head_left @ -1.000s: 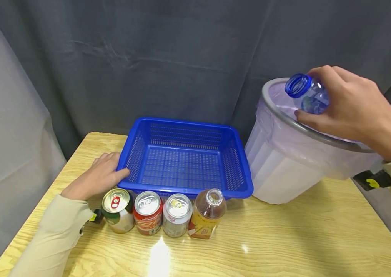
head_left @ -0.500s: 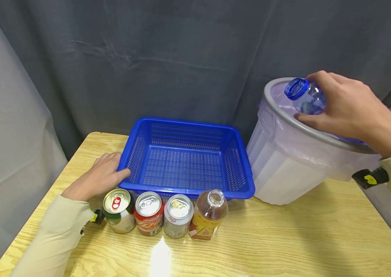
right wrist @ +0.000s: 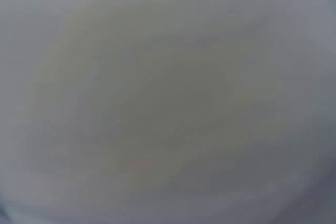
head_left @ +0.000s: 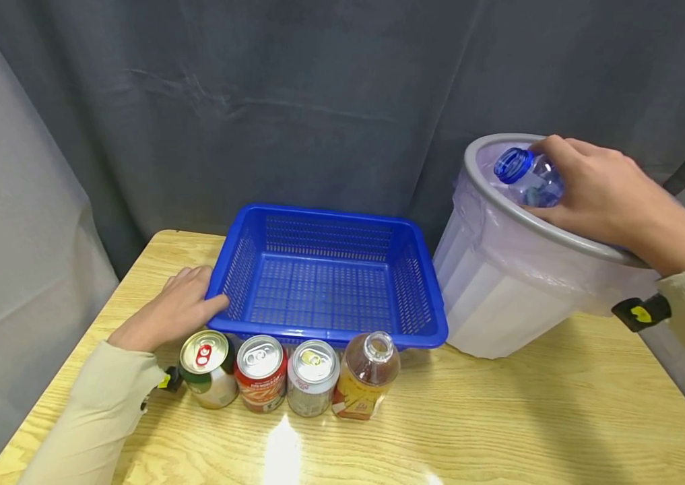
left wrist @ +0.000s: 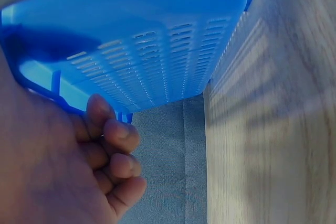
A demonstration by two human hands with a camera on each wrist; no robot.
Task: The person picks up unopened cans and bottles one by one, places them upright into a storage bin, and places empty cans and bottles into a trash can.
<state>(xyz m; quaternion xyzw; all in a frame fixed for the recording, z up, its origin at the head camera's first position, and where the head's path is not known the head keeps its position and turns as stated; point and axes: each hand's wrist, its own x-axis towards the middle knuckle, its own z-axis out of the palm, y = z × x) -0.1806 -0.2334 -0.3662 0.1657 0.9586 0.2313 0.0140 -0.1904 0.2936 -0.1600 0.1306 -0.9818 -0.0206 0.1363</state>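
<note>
In the head view my right hand (head_left: 615, 192) holds a clear plastic bottle (head_left: 541, 183) with a blue neck, tilted, at the mouth of a white trash bin (head_left: 490, 316). The bottle's lower part is hidden by the hand and the bin's rim. My left hand (head_left: 175, 310) grips the left rim of a blue plastic basket (head_left: 342, 335), thumb over the edge. In the left wrist view the curled fingers (left wrist: 123, 135) lie beside the basket's slotted wall (left wrist: 157, 51). The right wrist view is a pale blur.
A green and white can (head_left: 211, 384), a red can (head_left: 260, 387), a silver-white can (head_left: 310, 387) and an amber bottle (head_left: 363, 384) stand in a row before the basket. The bin has a grey rim and a lilac liner. Dark curtain (head_left: 294, 101) hangs behind the wooden table (head_left: 469, 424).
The right hand has moved down and slightly left with the plastic bottle, a little deeper into the bin's mouth. The left hand and the basket have stayed put.
</note>
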